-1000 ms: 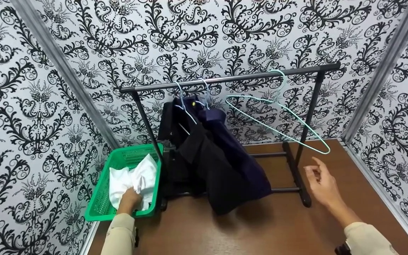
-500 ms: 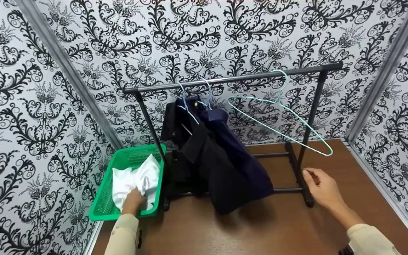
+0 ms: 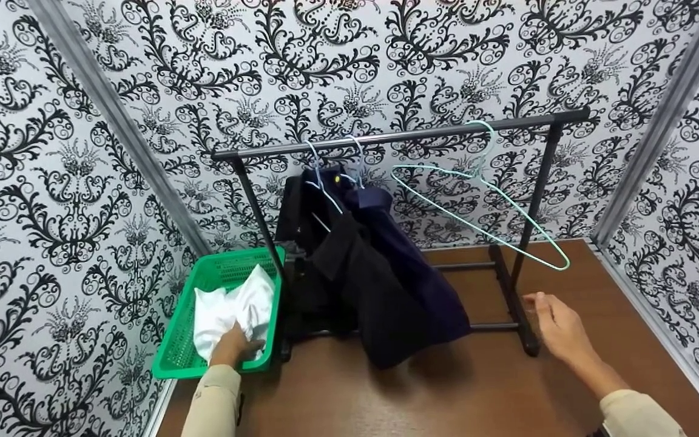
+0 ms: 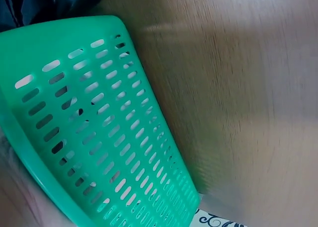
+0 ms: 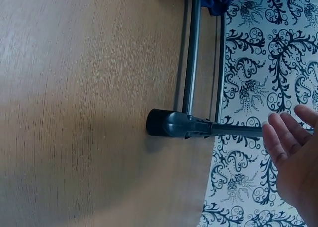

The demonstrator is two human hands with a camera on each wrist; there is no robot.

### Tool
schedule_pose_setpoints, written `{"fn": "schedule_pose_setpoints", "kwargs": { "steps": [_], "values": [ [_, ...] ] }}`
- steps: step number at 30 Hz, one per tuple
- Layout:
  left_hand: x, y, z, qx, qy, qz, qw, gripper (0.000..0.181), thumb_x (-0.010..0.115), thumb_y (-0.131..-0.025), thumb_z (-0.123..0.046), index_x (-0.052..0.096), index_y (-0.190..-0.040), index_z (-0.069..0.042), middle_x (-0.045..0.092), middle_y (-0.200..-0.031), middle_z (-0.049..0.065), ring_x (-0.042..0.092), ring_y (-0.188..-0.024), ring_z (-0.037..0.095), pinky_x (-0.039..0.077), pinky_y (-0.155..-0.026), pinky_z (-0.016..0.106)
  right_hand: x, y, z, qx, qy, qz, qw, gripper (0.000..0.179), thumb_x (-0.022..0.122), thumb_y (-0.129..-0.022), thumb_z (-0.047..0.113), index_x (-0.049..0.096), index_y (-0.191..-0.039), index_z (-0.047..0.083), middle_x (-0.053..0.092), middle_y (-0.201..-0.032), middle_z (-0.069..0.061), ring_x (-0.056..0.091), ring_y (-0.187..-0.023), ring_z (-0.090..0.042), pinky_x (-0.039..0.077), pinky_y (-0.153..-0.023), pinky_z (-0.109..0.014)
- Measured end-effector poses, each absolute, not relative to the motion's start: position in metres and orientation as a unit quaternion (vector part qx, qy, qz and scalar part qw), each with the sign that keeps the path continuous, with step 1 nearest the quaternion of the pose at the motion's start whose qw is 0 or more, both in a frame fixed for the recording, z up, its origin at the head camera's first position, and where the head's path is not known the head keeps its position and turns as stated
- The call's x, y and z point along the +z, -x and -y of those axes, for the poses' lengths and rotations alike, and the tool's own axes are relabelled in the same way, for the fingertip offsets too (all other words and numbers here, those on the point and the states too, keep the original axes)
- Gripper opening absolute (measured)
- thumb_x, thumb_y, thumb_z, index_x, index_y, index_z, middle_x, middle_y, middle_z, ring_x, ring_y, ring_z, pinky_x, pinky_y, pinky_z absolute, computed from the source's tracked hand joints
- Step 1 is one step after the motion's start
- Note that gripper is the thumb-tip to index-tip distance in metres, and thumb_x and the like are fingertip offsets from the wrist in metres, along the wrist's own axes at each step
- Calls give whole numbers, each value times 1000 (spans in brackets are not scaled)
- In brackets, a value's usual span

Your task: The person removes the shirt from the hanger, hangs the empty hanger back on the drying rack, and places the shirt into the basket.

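In the head view my left hand [image 3: 230, 347] reaches into the green basket [image 3: 170, 340] and touches the white cloth [image 3: 219, 312] crumpled there. Its fingers are partly hidden, so I cannot tell whether they grip the cloth. The left wrist view shows mostly the slotted outer wall of the basket [image 4: 112, 113]. My right hand [image 3: 562, 328] hovers beside the right foot of the clothes rack, below a bare light-green hanger [image 3: 477, 227]. Seen from the right wrist, this hand [image 5: 298, 172] has loosely bent fingers and holds nothing.
A dark metal clothes rack [image 3: 410, 138] stands on the brown wooden table [image 3: 325, 394]. A black garment [image 3: 380, 303] and a navy garment [image 3: 410, 261] hang from it on pale hangers, next to the basket. Patterned walls [image 3: 349, 60] close in the back and sides.
The right hand has dropped a little away from the hanger's lower corner. Fingers of the left hand now show further to the right over the white cloth, which stays in the basket.
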State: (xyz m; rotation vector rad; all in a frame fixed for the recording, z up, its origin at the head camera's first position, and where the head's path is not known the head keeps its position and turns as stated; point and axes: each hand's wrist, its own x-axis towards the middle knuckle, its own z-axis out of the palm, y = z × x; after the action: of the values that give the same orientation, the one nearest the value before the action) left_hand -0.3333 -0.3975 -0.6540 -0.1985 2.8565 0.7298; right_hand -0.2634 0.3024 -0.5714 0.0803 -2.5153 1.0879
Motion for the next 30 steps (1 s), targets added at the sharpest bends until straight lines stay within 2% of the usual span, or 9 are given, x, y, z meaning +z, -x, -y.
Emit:
{"fn": "schedule_pose_setpoints", "kwargs": {
  "steps": [1, 3, 6, 8, 13, 19, 26, 30],
  "values": [
    [-643, 325, 392, 249, 75, -960, 100, 84, 71, -101, -43, 34, -154, 12, 61, -135, 39, 65, -119, 48, 56, -99, 55, -572, 263, -302, 383, -32, 901, 201, 41, 41, -116, 25, 75, -122, 3, 79, -111, -15, 66, -97, -1, 46, -83, -15],
    [-619, 311, 377, 250, 80, -959, 105, 78, 70, -102, -39, 37, -151, 12, 61, -133, 40, 65, -118, 49, 56, -99, 56, -572, 263, -300, 371, -42, 904, 209, 38, 43, -115, 23, 75, -121, 4, 79, -110, -13, 67, -99, -7, 46, -84, -17],
    [-602, 302, 367, 235, 83, -962, 110, 80, 70, -102, -37, 34, -152, 14, 61, -134, 41, 64, -120, 50, 56, -101, 56, -573, 262, -296, 358, -61, 905, 221, 34, 47, -114, 21, 75, -120, 4, 78, -111, -12, 68, -102, -17, 45, -87, -17],
    [-601, 303, 364, 226, 89, -963, 113, 80, 70, -102, -35, 33, -153, 14, 60, -136, 41, 64, -122, 50, 55, -103, 57, -574, 261, -295, 352, -70, 905, 227, 33, 48, -113, 20, 76, -120, 5, 78, -111, -10, 69, -102, -19, 45, -88, -16],
    [-606, 305, 363, 221, 96, -963, 118, 78, 72, -99, -31, 35, -153, 12, 62, -135, 40, 65, -120, 49, 54, -103, 58, -577, 261, -292, 350, -75, 904, 234, 32, 48, -113, 20, 78, -118, 6, 78, -111, -6, 69, -101, -13, 43, -89, -13],
    [-615, 308, 367, 222, 105, -962, 122, 85, 73, -98, -33, 31, -155, 13, 60, -138, 41, 64, -124, 50, 53, -106, 58, -584, 264, -290, 350, -85, 902, 239, 29, 51, -111, 17, 78, -114, 8, 79, -110, -6, 71, -103, -20, 43, -90, -12],
    [-624, 310, 371, 220, 102, -963, 113, 84, 72, -97, -32, 32, -156, 13, 59, -139, 42, 62, -128, 53, 51, -108, 61, -590, 265, -286, 354, -115, 888, 270, 17, 64, -104, 8, 80, -108, 12, 78, -102, -2, 66, -95, -1, 41, -87, -6],
    [-618, 310, 367, 219, 112, -964, 104, 84, 72, -96, -32, 33, -155, 13, 59, -139, 42, 62, -127, 53, 51, -108, 63, -589, 266, -281, 357, -127, 883, 279, 15, 68, -101, 6, 80, -106, 12, 77, -101, 1, 64, -92, 3, 41, -86, -4]
  ]
}}
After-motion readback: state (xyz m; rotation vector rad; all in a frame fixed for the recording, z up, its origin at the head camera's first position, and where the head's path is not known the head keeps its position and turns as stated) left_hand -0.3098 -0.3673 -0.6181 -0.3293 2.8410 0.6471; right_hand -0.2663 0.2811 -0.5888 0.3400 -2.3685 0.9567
